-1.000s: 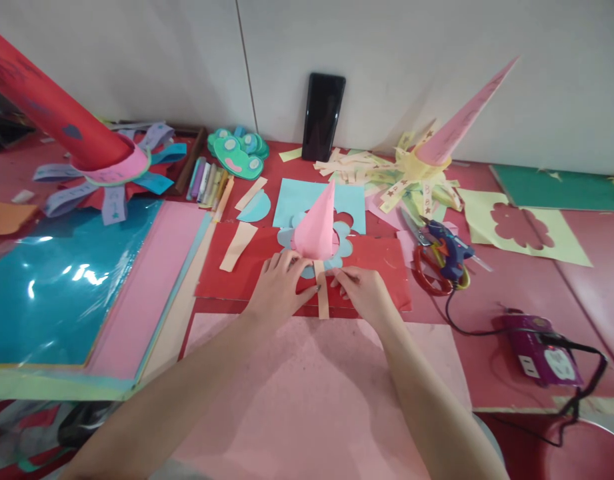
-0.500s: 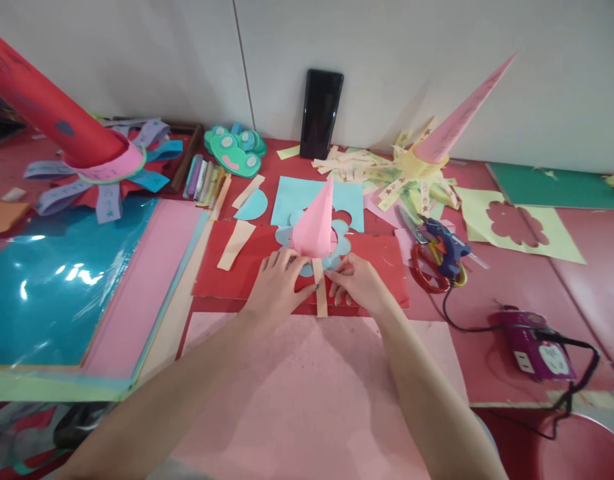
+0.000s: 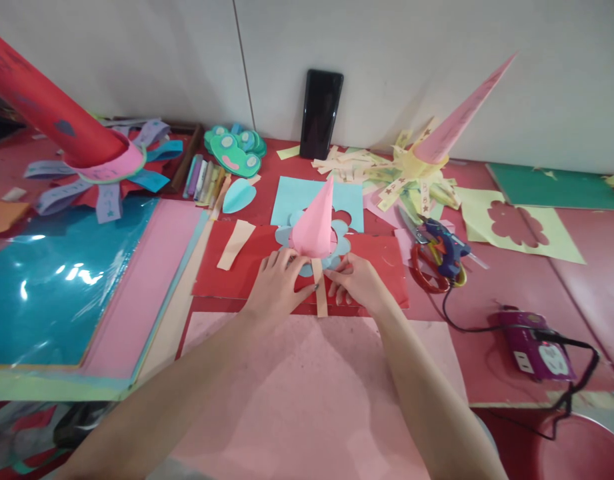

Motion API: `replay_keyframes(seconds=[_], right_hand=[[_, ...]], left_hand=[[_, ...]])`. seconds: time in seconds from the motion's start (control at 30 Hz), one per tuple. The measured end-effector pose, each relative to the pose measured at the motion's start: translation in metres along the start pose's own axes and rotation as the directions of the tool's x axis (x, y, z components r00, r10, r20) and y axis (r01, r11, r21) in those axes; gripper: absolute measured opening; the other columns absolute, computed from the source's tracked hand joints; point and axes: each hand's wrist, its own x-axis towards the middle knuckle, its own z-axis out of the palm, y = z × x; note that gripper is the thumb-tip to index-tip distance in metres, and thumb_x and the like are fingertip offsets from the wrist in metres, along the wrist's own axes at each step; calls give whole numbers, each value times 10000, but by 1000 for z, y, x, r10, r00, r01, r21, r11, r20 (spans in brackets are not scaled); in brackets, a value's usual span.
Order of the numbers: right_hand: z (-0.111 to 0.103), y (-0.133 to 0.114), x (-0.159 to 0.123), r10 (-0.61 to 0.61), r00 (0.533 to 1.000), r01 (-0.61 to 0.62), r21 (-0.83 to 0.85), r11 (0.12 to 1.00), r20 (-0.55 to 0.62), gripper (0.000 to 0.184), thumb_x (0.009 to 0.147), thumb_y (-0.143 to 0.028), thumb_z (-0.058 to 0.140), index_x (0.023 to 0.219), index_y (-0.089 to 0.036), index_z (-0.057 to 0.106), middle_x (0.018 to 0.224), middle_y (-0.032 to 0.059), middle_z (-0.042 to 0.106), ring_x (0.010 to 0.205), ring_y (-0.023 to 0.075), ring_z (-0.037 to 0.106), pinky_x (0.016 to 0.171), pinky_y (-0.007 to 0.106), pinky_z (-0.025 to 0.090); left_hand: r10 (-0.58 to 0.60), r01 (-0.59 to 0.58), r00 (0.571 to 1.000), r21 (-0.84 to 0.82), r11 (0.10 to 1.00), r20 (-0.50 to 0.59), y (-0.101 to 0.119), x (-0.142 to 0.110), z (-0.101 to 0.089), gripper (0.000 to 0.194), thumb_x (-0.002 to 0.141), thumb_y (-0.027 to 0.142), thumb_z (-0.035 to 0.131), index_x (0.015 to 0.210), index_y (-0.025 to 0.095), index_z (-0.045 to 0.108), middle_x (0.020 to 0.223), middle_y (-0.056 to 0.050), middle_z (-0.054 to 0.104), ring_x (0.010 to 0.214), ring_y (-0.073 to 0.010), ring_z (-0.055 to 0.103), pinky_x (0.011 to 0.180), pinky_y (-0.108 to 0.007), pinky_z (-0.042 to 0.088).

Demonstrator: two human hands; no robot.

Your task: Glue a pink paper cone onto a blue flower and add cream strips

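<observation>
A pink paper cone stands point up on a light-blue paper flower. From the flower's near edge a peach paper strip runs toward me. My left hand is left of the strip, its fingers at the cone's base and its thumb at the strip's left edge. On the other side, my right hand has thumb and forefinger pinched together at the strip's upper right edge, the other fingers curled. The fingers partly hide the petals. Under the flower is a red board.
A phone leans on the wall. A glue gun and scissors lie to the right, with a cable to a purple power box. Left are plastic-covered papers, markers and a blue paper piece.
Behind my left hand, the folded light-blue paper piece has sprung wider and shifted, now covering most of the peach strip beside it. My hands, the cone and the flower have barely moved.
</observation>
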Motion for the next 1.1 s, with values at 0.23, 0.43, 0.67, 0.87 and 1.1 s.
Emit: replay_keyframes(seconds=[0.23, 0.43, 0.67, 0.87, 1.1], right_hand=[[0, 0, 0, 14, 1000, -14, -10, 1000, 4, 223, 805, -214, 557, 730, -224, 347, 423, -41, 601, 293, 97, 515, 280, 158, 319], [0, 1, 0, 13, 1000, -13, -16, 1000, -3, 222, 808, -218, 559, 729, -225, 352, 425, -44, 601, 290, 94, 511, 278, 157, 316], [0, 1, 0, 15, 1000, -15, -17, 1000, -4, 216, 810, -221, 555, 730, -225, 355, 425, -47, 599, 295, 102, 519, 281, 161, 319], [1, 1, -1, 16, 1000, -16, -14, 1000, -9, 226, 812, -219, 563, 729, -226, 353, 423, -52, 596, 295, 103, 518, 281, 164, 319], [0, -1, -2, 15, 1000, -16, -14, 1000, -3, 230, 820, -215, 563, 726, -224, 352, 423, -52, 594, 296, 98, 516, 280, 157, 317]], left_hand=[[3, -3, 1000, 8, 1000, -3, -1, 0, 1, 314, 816, 379, 624, 1075, 220, 543, 1051, -47, 525, 943, -220, 504, 795, -360, 415], [-2, 2, 1000, 8, 1000, -6, 0, 0, 1, 316, 809, 375, 636, 1074, 228, 547, 1039, -45, 527, 940, -218, 502, 791, -359, 412], [-17, 17, 1000, -11, 1000, -4, -1, 1, 1, 320, 810, 392, 634, 1076, 234, 552, 1044, -45, 521, 948, -217, 498, 798, -358, 406], [-31, 32, 999, -29, 999, 15, 0, 1, -1, 320, 811, 389, 635, 1080, 233, 560, 1042, -43, 522, 954, -215, 493, 812, -363, 399], [-38, 38, 999, -33, 999, 17, 1, 2, -2, 302, 813, 398, 628, 1063, 240, 568, 1037, -42, 519, 944, -213, 492, 808, -364, 398]])
